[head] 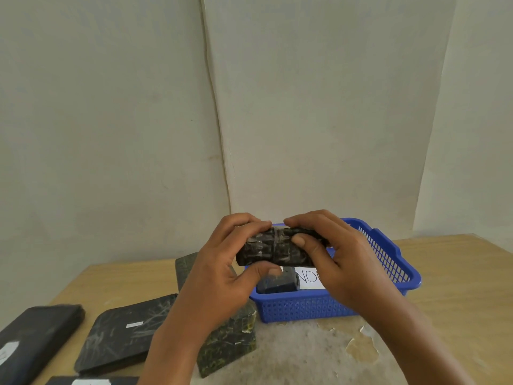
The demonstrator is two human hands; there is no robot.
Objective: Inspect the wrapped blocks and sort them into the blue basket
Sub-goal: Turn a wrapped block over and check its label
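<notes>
Legible text: one item only. A white paper sheet (309, 277) lying inside the blue basket (305, 308) carries black handwritten capitals, of which "NO" can be read; the right hand (337, 262) covers whatever follows, so the full word cannot be told. Small white labels are fixed to three dark wrapped blocks on the tabletop (458, 287): one on the flat block (122, 340) left of centre, one on the far-left block (36, 340), and one on the block at the bottom edge (91, 381). Any marks on these labels are too small or blurred to read.
</notes>
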